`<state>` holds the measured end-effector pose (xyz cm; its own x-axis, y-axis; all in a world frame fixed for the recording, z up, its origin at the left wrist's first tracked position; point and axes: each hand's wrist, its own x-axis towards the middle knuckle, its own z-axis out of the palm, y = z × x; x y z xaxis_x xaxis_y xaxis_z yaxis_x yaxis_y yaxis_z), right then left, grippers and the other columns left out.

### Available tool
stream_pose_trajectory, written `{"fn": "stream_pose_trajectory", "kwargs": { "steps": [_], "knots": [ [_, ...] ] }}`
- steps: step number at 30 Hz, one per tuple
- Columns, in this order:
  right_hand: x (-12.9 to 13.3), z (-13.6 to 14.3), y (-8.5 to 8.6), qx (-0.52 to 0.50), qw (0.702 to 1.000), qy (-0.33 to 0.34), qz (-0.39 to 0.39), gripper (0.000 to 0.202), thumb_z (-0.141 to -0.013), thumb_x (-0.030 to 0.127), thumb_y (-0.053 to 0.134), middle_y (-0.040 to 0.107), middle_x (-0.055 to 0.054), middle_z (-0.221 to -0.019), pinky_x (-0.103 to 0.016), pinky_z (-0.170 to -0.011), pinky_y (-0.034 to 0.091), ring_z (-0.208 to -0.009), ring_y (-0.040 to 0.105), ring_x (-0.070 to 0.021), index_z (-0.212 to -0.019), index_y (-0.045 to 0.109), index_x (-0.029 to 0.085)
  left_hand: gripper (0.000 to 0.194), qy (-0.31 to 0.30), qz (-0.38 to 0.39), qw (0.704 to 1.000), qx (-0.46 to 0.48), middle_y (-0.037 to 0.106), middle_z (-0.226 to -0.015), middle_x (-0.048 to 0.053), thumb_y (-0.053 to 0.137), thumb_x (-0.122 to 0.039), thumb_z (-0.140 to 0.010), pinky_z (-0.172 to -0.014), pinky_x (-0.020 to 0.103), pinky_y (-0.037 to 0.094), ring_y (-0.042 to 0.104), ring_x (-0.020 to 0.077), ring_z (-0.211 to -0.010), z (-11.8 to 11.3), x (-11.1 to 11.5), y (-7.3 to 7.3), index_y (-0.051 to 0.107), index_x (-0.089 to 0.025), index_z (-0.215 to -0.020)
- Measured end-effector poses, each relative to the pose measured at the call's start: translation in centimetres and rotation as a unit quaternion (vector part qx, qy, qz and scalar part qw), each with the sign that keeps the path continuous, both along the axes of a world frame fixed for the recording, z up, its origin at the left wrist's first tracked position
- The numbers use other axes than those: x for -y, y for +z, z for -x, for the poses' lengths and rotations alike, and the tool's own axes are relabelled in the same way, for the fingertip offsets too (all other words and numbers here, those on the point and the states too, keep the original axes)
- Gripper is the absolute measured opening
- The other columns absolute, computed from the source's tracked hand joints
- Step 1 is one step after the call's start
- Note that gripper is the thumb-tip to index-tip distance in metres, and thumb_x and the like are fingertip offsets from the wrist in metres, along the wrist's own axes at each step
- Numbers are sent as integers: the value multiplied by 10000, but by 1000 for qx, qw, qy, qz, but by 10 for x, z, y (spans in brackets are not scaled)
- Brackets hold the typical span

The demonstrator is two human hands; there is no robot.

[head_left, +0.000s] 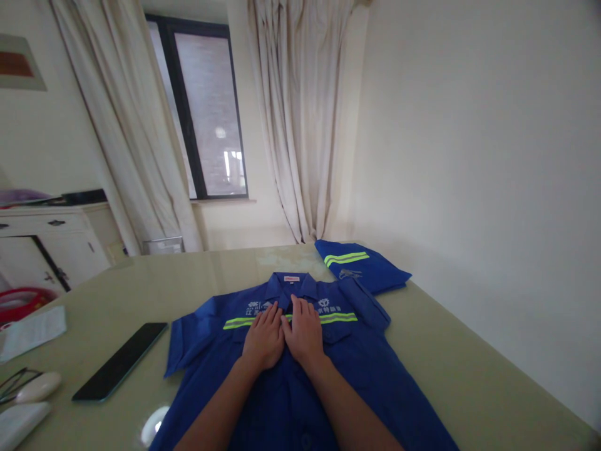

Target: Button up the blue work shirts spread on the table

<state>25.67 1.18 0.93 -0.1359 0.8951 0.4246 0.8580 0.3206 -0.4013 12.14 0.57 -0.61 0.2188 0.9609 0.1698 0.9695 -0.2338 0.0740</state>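
A blue short-sleeved work shirt [375,376] lies spread on the table, front side up, collar pointing away from me. White lettering and a yellow-green reflective stripe cross its chest. My left hand [263,338] rests on the chest beside the button front, fingers stretched out over the stripe. Close beside it, my right hand [304,329] lies on the other side of the front, fingers extended just below the collar. Both hands press on the cloth, thumbs near each other. My forearms hide part of the lower shirt.
Another folded blue garment [375,269] with a reflective stripe lies behind the right sleeve, near the wall. Left on the table [451,363] are a dark tablet-like slab [122,363], papers [32,333], glasses [19,383] and a pale mouse-shaped object [40,387].
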Motion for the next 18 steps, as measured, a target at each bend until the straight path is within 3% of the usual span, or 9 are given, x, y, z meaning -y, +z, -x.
{"fn": "stream_pose_trajectory", "kwargs": {
  "steps": [3, 8, 12, 15, 18],
  "knots": [
    [-2, 1, 4, -3, 997, 43, -61, 578, -999, 326, 499, 415, -111, -1596, -418, -1155, 304, -1421, 399, -272, -1562, 394, 247, 570, -10, 6, 1000, 6, 351, -1642, 121, 364, -234, -969, -1226, 488, 290, 340, 273, -1516, -1, -12, -1, 450, -157, -1527],
    [-5, 4, -3, 25, 998, 37, 47, 466, -1050, 393, 375, 567, -158, -1478, -466, -1158, 305, -1383, 495, -294, -1383, 629, 188, 561, -19, -5, 999, 36, 385, -1632, 107, 395, -211, -948, -1231, 489, 275, 363, 269, -1504, 2, -27, -3, 495, -182, -1499],
    [-12, 0, -9, 24, 996, 56, 70, 501, -1057, 427, 343, 518, -141, -1528, -471, -1174, 299, -1432, 448, -285, -1409, 603, 184, 463, -16, -25, 996, 86, 601, -1475, 101, 363, -241, -987, -1179, 406, 376, 532, 215, -1377, 10, -34, 3, 609, -190, -1376],
    [-21, -3, -11, 31, 994, 70, 73, 485, -1035, 420, 402, 493, -124, -1551, -478, -1190, 279, -1451, 422, -280, -1428, 582, 200, 424, -17, -40, 993, 112, 706, -1309, 82, 329, -279, -1016, -1098, 321, 454, 627, 183, -1238, 37, -30, 9, 676, -191, -1243],
    [-32, -4, -11, 34, 993, 90, 74, 480, -1012, 412, 460, 502, -112, -1546, -472, -1198, 270, -1448, 426, -272, -1431, 577, 209, 448, 46, -79, 990, 104, 677, -1321, 151, 307, -220, -989, -1104, 400, 441, 617, 260, -1234, 89, -15, 10, 661, -124, -1248]
  ]
}}
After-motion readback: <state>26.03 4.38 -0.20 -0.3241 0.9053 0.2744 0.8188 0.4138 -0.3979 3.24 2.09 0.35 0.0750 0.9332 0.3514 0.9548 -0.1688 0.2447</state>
